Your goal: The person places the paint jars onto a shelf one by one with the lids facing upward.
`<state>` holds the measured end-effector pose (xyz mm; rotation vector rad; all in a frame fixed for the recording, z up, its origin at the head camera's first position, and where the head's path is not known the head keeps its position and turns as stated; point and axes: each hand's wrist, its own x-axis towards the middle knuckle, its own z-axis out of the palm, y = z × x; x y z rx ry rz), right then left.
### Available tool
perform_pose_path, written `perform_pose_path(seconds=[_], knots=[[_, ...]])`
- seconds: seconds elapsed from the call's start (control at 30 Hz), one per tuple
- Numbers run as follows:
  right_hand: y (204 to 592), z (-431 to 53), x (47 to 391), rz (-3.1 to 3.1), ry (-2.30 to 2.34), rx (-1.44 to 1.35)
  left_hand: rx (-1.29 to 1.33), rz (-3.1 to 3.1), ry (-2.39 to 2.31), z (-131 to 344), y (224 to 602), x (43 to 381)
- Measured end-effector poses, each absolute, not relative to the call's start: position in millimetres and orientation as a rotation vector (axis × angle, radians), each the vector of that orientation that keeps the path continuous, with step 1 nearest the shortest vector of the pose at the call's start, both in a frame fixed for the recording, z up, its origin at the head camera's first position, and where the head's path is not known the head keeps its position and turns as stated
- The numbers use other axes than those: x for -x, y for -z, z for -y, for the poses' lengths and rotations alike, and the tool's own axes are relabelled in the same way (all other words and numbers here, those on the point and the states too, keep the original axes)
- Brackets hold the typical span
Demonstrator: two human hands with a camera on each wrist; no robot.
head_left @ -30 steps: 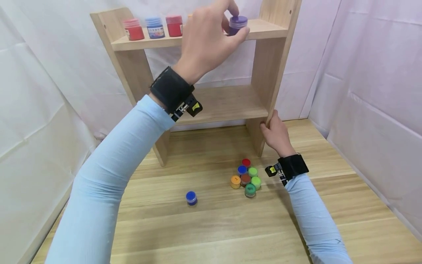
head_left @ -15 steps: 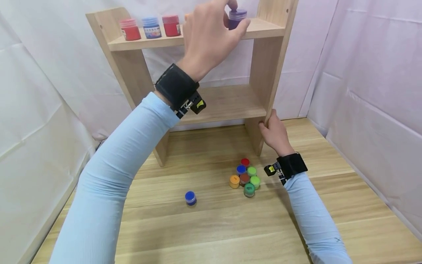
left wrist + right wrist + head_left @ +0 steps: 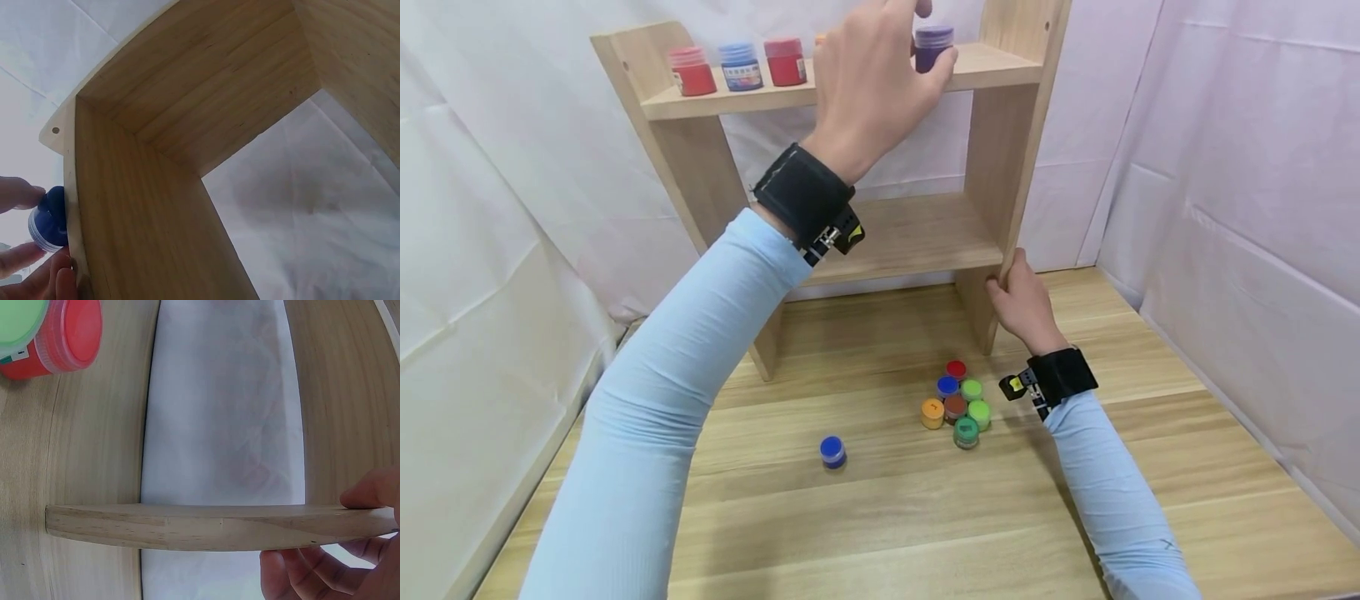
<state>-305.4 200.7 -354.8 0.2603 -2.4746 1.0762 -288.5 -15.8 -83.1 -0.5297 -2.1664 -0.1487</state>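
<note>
My left hand [image 3: 876, 87] reaches to the top board of the wooden shelf [image 3: 955, 242]. It holds a small paint jar [image 3: 932, 50], purple with a clear screw rim, right at the board's front edge. In the left wrist view, fingertips lie on either side of the jar [image 3: 49, 225], which overlaps the shelf edge and looks dark blue. Lower right, my right hand [image 3: 1026, 307] grips the shelf's upright side panel. The right wrist view shows its thumb [image 3: 369, 489] on one face of the panel and curled fingers on the other.
A red jar [image 3: 692, 72], a blue jar [image 3: 741, 67] and another red jar [image 3: 786, 62] line the top board; an orange one is mostly hidden. On the table [image 3: 865, 533] several small jars cluster around a brown one [image 3: 955, 407]. A blue jar [image 3: 832, 451] stands apart.
The purple jar rose slightly, then came down a little at the board's edge. My left index finger has lifted off its lid. The right hand keeps its grip; the view shifted slightly.
</note>
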Motion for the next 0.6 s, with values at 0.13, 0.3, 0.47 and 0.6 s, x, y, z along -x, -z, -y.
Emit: perform_pose_path(seconds=[0.13, 0.3, 0.47, 0.6], knots=[[355, -201, 305, 2.472, -1.073, -0.262, 0.522, 2.16, 0.111, 14, 82, 290], [356, -200, 306, 2.471, -1.079, -0.259, 0.528, 2.154, 0.096, 17, 85, 293], [356, -198, 305, 2.481, -1.085, -0.261, 0.519, 2.185, 0.075, 22, 86, 296], [355, -198, 304, 2.479, -1.081, -0.262, 0.569, 2.179, 0.051, 25, 86, 297]])
